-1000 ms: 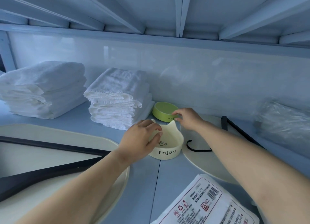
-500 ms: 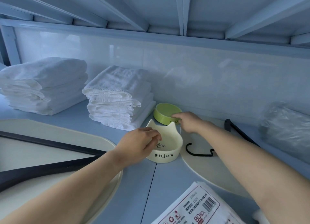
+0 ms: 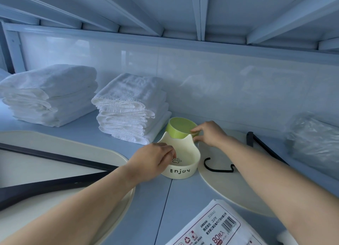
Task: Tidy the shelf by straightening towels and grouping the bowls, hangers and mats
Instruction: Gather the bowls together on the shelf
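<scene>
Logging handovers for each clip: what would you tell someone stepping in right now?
Left hand: fingers grip the near-left rim of the cream cat-ear bowl, which rests on the shelf.
Right hand: pinches the rim of the green bowl, tilted just behind the cream one.
Done: two towel stacks look squared at back left; bowls nearly together.
Left: set the bowls down side by side; black hangers lie apart on two separate mats, ungrouped.

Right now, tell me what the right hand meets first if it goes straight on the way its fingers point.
The green bowl, whose rim the right hand pinches. Past it, leftward, the nearer towel stack comes next; the depth is hard to judge.
</scene>
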{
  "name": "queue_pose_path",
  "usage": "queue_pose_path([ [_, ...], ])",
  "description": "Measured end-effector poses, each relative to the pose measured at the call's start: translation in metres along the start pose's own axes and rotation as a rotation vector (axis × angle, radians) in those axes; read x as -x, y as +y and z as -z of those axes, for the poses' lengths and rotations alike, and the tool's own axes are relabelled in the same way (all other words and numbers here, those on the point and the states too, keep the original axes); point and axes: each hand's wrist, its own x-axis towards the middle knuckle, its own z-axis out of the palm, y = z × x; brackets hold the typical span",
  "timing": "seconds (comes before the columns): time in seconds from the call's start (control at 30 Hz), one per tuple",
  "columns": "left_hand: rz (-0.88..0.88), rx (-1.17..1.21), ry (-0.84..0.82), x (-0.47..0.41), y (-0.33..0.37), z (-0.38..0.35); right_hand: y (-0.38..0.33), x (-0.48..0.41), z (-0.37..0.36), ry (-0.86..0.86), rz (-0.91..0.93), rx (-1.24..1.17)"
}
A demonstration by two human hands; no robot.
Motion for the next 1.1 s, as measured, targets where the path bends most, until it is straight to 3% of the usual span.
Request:
queue_pose_path([
  [0.27,-0.003,0.0,0.022,0.001,-0.001,-0.001,-0.002,0.0,0.0,0.025,0.006,-0.03],
  [0.5,0.056,-0.069,0.145,-0.029,0.009,0.026,-0.003,0.006,0.004,0.07,0.041,-0.096],
  [0.77,0.152,-0.235,-0.168,-0.117,0.004,0.015,-0.001,0.01,0.009,0.114,-0.011,-0.211],
  [0.93,0.442,-0.234,-0.211,-0.132,0.019,0.001,-0.004,0.011,0.006,0.151,-0.039,-0.256],
  [1.1,0.503,0.109,-0.14,-0.136,0.023,0.0,-0.004,0.01,0.009,0.185,-0.056,-0.228],
])
